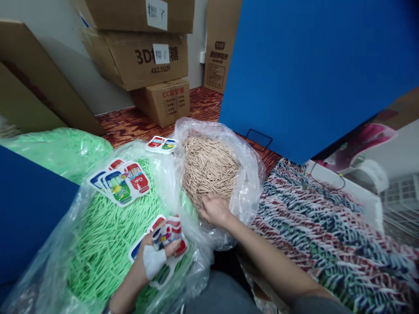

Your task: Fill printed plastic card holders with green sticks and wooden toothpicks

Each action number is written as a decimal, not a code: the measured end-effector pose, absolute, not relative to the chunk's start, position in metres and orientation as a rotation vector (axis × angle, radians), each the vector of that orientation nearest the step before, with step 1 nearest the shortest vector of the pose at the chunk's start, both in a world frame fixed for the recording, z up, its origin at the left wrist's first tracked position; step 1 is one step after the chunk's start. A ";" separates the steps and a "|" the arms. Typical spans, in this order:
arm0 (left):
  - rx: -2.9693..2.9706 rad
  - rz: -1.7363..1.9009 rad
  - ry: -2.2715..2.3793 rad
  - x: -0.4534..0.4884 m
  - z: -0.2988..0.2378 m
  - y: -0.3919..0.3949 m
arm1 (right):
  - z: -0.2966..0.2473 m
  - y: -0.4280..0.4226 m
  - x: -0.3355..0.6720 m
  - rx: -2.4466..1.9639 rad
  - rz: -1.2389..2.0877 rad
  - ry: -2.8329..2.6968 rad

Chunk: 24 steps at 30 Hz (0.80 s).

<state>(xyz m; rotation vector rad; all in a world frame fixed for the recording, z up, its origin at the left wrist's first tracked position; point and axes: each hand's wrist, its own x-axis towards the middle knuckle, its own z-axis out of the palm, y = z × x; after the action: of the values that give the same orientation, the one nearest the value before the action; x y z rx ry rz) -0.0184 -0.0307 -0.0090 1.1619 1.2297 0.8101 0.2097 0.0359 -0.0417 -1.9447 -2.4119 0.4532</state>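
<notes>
My left hand [160, 248], with a white wrap around the palm, is closed on a printed pouch [172, 229] in red and white. Beneath it, more printed pouches [163, 277] lie on a clear plastic bag of thin green sticks [101, 235]. To the right, a second clear bag [250, 187] stands open, full of thin brown sticks [211, 165]. My right hand [214, 210] reaches into its near side with curled fingers gripping among the sticks; the fingertips are partly hidden. Fanned pouches with jar and cola pictures [122, 183] rest on the green sticks.
One more pouch [161, 145] lies between the bags. Cardboard boxes [157, 61] are stacked behind. A large blue panel [294, 65] rises at the right, another blue panel [32, 209] at the left. A heap of small red, white and blue-green packs [314, 231] spreads at right.
</notes>
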 end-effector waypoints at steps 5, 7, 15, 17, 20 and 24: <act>1.103 0.843 1.212 -0.018 -0.009 -0.033 | -0.053 0.033 0.191 -2.014 0.322 -2.447; 1.099 0.827 1.203 -0.018 -0.009 -0.034 | -0.054 0.033 0.189 -2.006 0.286 -2.472; 1.165 0.818 1.185 -0.019 -0.014 -0.035 | -0.062 0.033 0.185 -2.031 0.238 -2.435; 1.157 0.828 1.165 -0.021 -0.016 -0.036 | -0.066 0.033 0.183 -2.050 0.237 -2.422; 1.136 0.836 1.156 -0.023 -0.018 -0.040 | -0.072 0.034 0.181 -2.065 0.250 -2.401; 1.123 0.837 1.155 -0.025 -0.015 -0.043 | -0.069 0.037 0.186 -2.055 0.304 -2.364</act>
<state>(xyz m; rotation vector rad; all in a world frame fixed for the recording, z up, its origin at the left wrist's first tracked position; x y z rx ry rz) -0.0254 -0.0431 -0.0154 1.1227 1.1555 0.8366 0.1858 0.0370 -0.0695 -2.0547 -2.3641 0.3038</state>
